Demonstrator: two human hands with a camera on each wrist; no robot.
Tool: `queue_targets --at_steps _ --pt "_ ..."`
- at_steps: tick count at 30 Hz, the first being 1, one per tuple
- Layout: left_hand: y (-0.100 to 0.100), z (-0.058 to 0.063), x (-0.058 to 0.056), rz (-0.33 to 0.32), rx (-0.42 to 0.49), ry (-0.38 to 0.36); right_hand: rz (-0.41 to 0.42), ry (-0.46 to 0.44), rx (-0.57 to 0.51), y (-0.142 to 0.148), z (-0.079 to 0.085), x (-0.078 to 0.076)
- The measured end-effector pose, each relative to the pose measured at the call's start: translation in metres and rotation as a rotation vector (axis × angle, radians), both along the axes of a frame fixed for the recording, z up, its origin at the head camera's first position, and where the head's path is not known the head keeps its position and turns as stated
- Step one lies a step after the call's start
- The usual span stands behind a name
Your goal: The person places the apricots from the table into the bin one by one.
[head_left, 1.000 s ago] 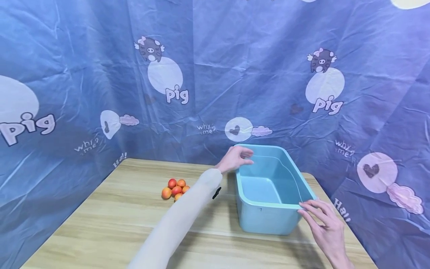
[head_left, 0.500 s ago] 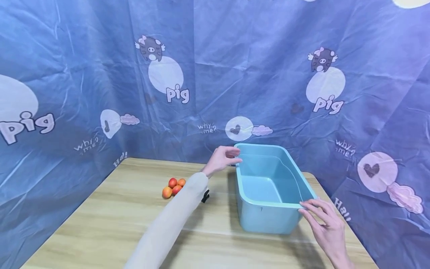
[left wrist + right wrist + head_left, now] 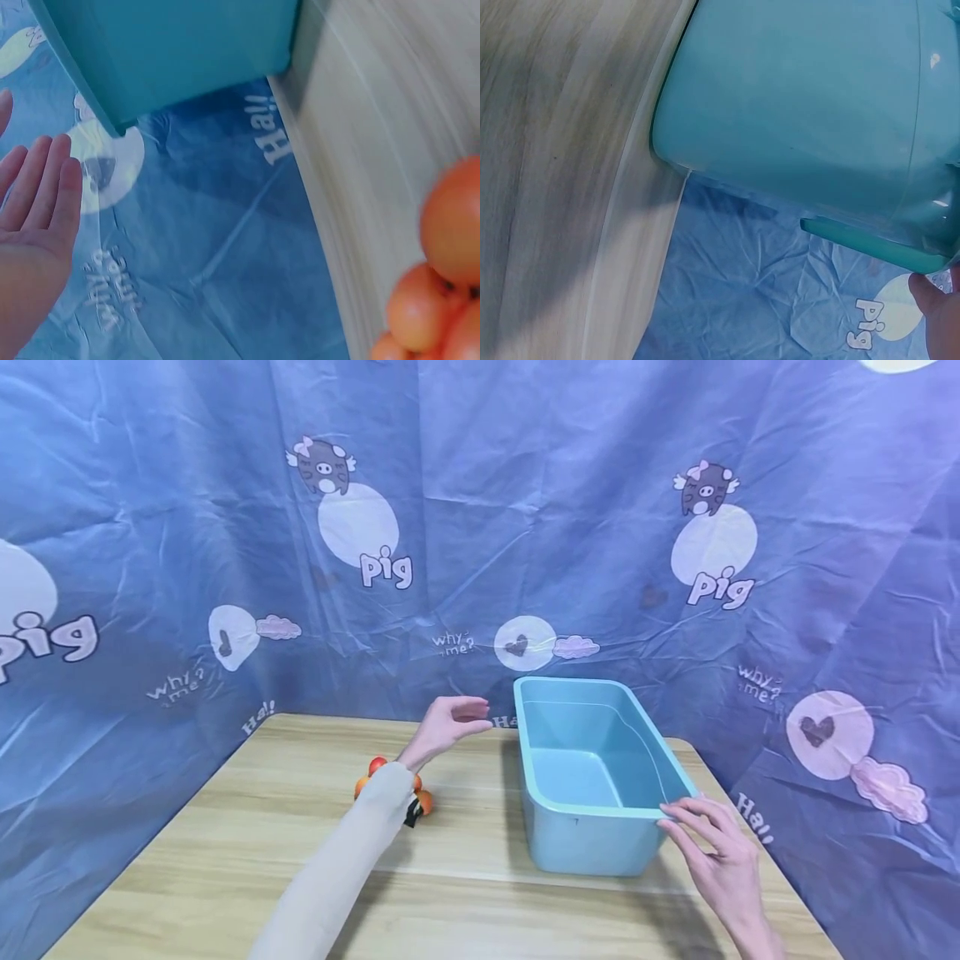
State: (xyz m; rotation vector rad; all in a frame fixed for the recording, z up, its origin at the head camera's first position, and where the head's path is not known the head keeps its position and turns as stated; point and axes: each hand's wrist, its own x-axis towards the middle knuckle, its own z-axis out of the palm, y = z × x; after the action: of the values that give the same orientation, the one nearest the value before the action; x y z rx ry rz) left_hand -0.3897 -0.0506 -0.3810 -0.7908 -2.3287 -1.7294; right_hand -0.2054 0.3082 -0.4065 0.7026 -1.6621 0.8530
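Note:
A light-blue plastic bin (image 3: 588, 843) stands on the wooden table, its inside bare in the head view. At its near right corner my right hand (image 3: 716, 856) pinches the rim, fingertips on top and thumb against the outside; the right wrist view catches this hand (image 3: 941, 319) at its edge. My left hand (image 3: 448, 727) is in the air left of the bin, fingers loosely bent and holding nothing. Behind the left forearm, a cluster of small round orange-red fruits (image 3: 378, 766) is partly hidden. These fruits (image 3: 459, 225) also fill the lower right of the left wrist view.
The wooden table (image 3: 225, 860) carries the bin on its right half. A blue curtain (image 3: 480, 527) printed with pigs and words hangs behind and along both sides, close to the table's far edge. A black strap (image 3: 412, 812) shows at the left sleeve.
My left hand has moved left, from over the bin's far left rim to out beside it, and its forearm now covers more of the fruits. The right hand stays on the rim.

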Motion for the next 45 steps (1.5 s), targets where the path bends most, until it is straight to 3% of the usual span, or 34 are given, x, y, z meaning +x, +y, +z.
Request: queue_targets --at_steps 6,15,27,45 --pt "-0.029 -0.006 0.015 0.031 -0.013 -0.045 0.010 -0.007 -0.001 -0.001 0.001 0.000" --pt "-0.070 -0.013 0.031 0.030 0.053 -0.137 -0.009 -0.016 0.001 0.006 0.000 0.004" --pt "-0.114 -0.027 0.033 0.088 0.030 -0.158 -0.019 -0.031 0.003 0.009 -0.005 0.003" --pt "-0.175 -0.041 0.024 0.074 -0.028 -0.228 -0.037 -0.040 0.007 0.013 -0.011 -0.003"
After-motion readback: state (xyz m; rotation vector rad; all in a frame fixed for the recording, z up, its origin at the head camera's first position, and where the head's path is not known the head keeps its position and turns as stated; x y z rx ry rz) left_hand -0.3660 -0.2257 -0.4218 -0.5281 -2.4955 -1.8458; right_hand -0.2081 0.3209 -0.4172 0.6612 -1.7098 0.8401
